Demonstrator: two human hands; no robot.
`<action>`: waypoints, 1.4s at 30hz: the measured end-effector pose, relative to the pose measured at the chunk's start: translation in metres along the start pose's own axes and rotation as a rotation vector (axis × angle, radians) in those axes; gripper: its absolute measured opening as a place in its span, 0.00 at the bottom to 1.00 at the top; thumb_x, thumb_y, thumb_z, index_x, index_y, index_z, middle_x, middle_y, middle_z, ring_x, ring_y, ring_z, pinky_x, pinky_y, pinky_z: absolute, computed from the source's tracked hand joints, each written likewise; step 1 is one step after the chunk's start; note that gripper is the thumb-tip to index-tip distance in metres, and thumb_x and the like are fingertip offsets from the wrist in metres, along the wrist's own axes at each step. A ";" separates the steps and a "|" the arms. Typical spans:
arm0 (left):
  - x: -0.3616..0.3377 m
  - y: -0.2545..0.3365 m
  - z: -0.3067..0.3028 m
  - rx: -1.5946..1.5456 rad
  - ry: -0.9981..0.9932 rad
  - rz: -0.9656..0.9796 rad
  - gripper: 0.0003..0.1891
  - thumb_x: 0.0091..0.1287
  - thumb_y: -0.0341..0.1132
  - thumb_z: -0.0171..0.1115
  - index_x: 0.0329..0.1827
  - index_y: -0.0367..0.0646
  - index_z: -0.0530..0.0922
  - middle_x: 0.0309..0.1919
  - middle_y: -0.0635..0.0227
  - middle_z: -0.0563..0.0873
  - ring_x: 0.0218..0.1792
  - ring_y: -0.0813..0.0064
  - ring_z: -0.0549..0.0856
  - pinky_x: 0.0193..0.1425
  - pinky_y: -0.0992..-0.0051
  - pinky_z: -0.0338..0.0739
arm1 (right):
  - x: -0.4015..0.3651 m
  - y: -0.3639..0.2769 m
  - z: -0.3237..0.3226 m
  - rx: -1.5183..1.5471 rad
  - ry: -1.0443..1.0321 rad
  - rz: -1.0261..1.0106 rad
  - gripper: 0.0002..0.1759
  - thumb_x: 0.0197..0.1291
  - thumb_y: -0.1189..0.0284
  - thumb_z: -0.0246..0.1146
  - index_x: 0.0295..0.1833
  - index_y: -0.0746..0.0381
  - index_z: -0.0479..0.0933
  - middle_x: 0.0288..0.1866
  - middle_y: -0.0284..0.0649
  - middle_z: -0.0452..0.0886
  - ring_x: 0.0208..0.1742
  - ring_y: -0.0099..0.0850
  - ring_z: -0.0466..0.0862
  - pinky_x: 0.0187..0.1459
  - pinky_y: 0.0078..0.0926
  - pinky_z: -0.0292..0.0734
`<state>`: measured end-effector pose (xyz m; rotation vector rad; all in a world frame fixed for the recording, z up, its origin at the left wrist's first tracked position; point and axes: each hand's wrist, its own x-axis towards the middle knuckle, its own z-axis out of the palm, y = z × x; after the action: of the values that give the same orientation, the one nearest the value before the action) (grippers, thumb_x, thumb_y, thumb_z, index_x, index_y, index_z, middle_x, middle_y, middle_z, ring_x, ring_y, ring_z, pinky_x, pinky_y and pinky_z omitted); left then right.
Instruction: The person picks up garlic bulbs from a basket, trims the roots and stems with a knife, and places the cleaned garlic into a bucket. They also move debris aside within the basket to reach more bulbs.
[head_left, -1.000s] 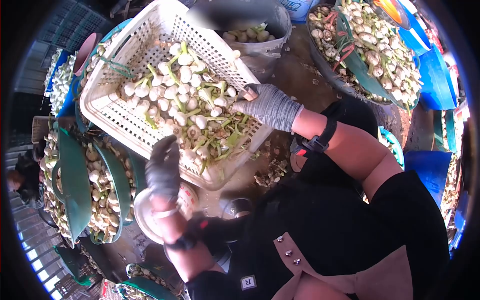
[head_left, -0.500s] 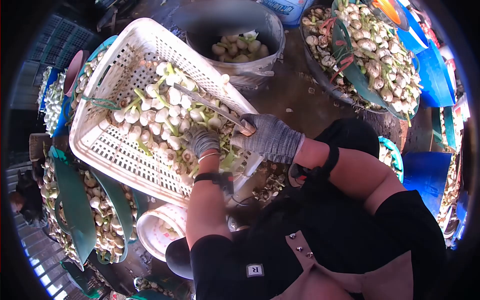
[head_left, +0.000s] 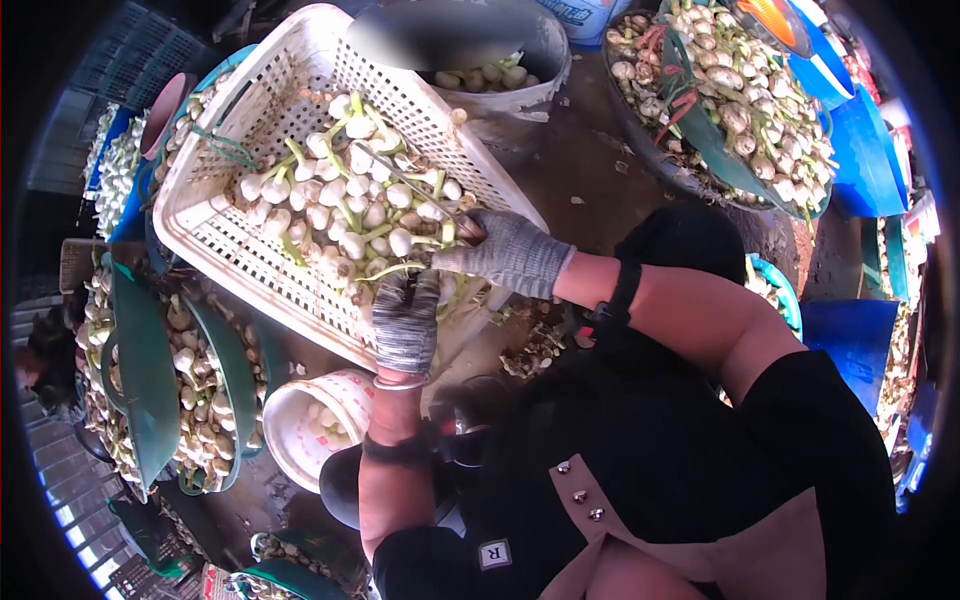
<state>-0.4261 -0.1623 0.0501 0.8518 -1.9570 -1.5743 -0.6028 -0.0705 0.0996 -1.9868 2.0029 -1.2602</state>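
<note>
A white slatted basket holds a heap of garlic bulbs with green stems. My right hand, in a grey glove, is closed round the handle of a long, narrow knife; its blade slants up and left over the heap. Just below and left of it, my left hand, also gloved, is at the basket's near edge. Its fingers are bent together on a garlic whose thin green stem shows at the fingertips; the bulb is mostly hidden.
Beyond the basket stands a bucket with garlic in it. A white tub is near my left arm. Green bags of garlic lie left, and a large heaped basin is at upper right. A blue container stands right.
My left hand has drawn back from the heap toward the basket's near edge, with a stem now at its fingertips. My right hand and the knife have shifted slightly left in view.
</note>
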 end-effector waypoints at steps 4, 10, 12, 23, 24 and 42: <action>-0.029 0.020 0.010 -0.364 0.039 -0.079 0.19 0.69 0.35 0.61 0.59 0.37 0.71 0.44 0.63 0.83 0.42 0.72 0.82 0.52 0.75 0.76 | -0.005 -0.018 0.003 0.311 -0.126 0.242 0.23 0.58 0.53 0.68 0.44 0.63 0.78 0.31 0.37 0.82 0.29 0.23 0.78 0.37 0.24 0.75; -0.043 0.048 -0.003 -0.794 -0.287 -0.334 0.23 0.71 0.40 0.59 0.62 0.36 0.68 0.46 0.62 0.82 0.43 0.71 0.83 0.48 0.73 0.79 | -0.001 -0.025 0.004 0.376 -0.318 0.294 0.20 0.58 0.56 0.68 0.39 0.63 0.78 0.30 0.34 0.81 0.31 0.21 0.77 0.37 0.24 0.74; -0.048 0.049 -0.003 -0.723 -0.144 -0.364 0.22 0.71 0.39 0.59 0.61 0.36 0.69 0.46 0.62 0.82 0.42 0.73 0.83 0.46 0.76 0.79 | -0.007 -0.027 0.000 0.274 -0.177 0.335 0.18 0.58 0.58 0.69 0.40 0.62 0.78 0.31 0.31 0.81 0.32 0.21 0.77 0.38 0.25 0.74; -0.040 0.026 -0.018 0.149 -0.004 -0.175 0.21 0.62 0.34 0.67 0.55 0.37 0.72 0.40 0.61 0.84 0.37 0.70 0.82 0.46 0.74 0.77 | -0.049 -0.032 -0.028 -0.101 -0.556 0.134 0.21 0.56 0.52 0.65 0.33 0.60 0.73 0.29 0.48 0.80 0.33 0.48 0.82 0.38 0.40 0.77; -0.041 0.031 -0.018 0.241 0.014 -0.155 0.21 0.61 0.34 0.69 0.53 0.36 0.73 0.40 0.61 0.84 0.37 0.70 0.82 0.45 0.74 0.77 | -0.053 -0.016 -0.020 -0.101 -0.555 0.134 0.21 0.56 0.52 0.65 0.33 0.60 0.73 0.29 0.48 0.80 0.33 0.48 0.82 0.38 0.40 0.77; -0.046 0.067 -0.008 0.126 0.034 0.072 0.27 0.60 0.28 0.69 0.61 0.38 0.70 0.52 0.61 0.80 0.51 0.71 0.81 0.56 0.72 0.76 | 0.002 -0.061 0.006 0.738 -0.178 0.873 0.13 0.59 0.61 0.68 0.41 0.58 0.78 0.27 0.32 0.79 0.21 0.17 0.72 0.22 0.17 0.66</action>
<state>-0.4003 -0.1250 0.1180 0.8417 -2.0561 -1.3992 -0.5500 -0.0654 0.1305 -0.7267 1.6271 -1.2329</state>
